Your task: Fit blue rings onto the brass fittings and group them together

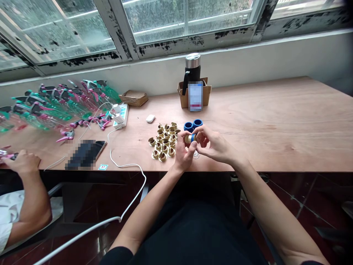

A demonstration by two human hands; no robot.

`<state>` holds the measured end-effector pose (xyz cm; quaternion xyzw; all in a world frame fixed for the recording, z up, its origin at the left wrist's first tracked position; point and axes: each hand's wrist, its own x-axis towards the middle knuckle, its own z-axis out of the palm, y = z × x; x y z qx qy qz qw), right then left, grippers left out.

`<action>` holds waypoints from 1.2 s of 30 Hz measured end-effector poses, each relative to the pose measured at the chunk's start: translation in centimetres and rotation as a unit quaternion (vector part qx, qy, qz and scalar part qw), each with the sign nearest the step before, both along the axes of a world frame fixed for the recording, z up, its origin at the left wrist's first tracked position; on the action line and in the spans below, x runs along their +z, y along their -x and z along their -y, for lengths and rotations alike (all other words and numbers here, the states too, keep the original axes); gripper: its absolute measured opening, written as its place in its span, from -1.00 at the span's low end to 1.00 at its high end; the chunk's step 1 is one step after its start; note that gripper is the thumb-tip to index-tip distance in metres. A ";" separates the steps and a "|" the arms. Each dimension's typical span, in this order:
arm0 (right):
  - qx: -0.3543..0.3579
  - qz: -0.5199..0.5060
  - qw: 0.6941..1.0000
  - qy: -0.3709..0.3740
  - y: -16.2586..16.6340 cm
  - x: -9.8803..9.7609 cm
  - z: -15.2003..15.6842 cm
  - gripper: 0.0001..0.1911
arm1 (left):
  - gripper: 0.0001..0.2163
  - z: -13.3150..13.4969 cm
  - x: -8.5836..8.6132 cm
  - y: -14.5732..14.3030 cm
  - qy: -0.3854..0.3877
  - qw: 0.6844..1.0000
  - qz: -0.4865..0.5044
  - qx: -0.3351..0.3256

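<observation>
Above the table's front edge, my left hand (pixel 184 152) is closed around a small brass-coloured round fitting (pixel 188 139). A blue ring (pixel 193 138) sits around the fitting's right end. My right hand (pixel 213 145) is closed too, its fingers curled at the blue ring from the right. Left of my hands lies a cluster of several similar brass fittings (pixel 164 145), with flat flanges and slotted tops. Just behind my fingers stand two thick blue rings (pixel 198 123). Thin pale rings (pixel 196 155) lie on the table under my right hand, partly hidden.
A black thermos (pixel 193 70) stands in a cardboard box (pixel 206 96), with a phone (pixel 195 97) propped in front. Leftward are a white case (pixel 150 118), a power strip (pixel 124 116), a dark phone (pixel 85 154), many pliers and bottles, and another person's hand (pixel 26 162). A white cable (pixel 132 165) crosses the edge.
</observation>
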<state>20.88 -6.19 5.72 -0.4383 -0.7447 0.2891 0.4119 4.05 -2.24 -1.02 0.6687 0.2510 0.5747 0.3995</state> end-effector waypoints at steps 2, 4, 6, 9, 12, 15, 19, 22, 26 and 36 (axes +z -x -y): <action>-0.001 0.007 1.000 0.000 0.0 0.0 0.0 -0.58 | -0.62 0.0 0.0 0.0 0.003 1.000 -0.011 0.006; -0.009 0.015 1.000 -0.006 0.1 0.0 0.1 -0.56 | -0.60 0.0 0.0 0.1 0.009 1.000 -0.017 0.014; -0.021 0.022 0.999 -0.018 0.2 -0.1 0.0 -0.59 | -0.59 0.1 0.1 0.1 0.010 1.000 -0.020 0.015; -0.026 0.021 0.999 -0.024 0.2 -0.1 0.0 -0.61 | -0.59 0.1 0.2 0.0 0.004 1.000 -0.012 -0.007; -0.025 0.010 1.000 -0.010 -0.3 0.0 -0.1 -0.55 | -0.62 0.1 0.2 -0.2 0.000 1.000 0.016 -0.020; -0.030 0.006 1.000 -0.005 -1.1 0.0 -0.4 -0.56 | -0.67 0.1 0.2 -0.3 0.003 1.000 0.020 -0.017; -0.010 0.007 0.999 0.031 -2.7 -0.2 -0.7 -0.64 | -0.75 0.3 0.2 -0.2 -0.009 1.000 0.003 -0.029; 0.000 0.037 0.998 0.055 -3.7 -0.3 -0.7 -0.67 | -0.78 0.6 0.3 -0.2 -0.034 0.999 -0.022 -0.017; 0.002 0.099 0.992 0.080 -4.8 -0.3 -0.5 -0.67 | -0.85 1.0 0.3 -0.2 -0.076 0.996 -0.050 0.022; -0.011 0.169 0.978 0.123 -6.0 -0.6 -0.6 -0.80 | -0.91 0.2 3.1 1.2 -0.183 0.951 -0.209 0.137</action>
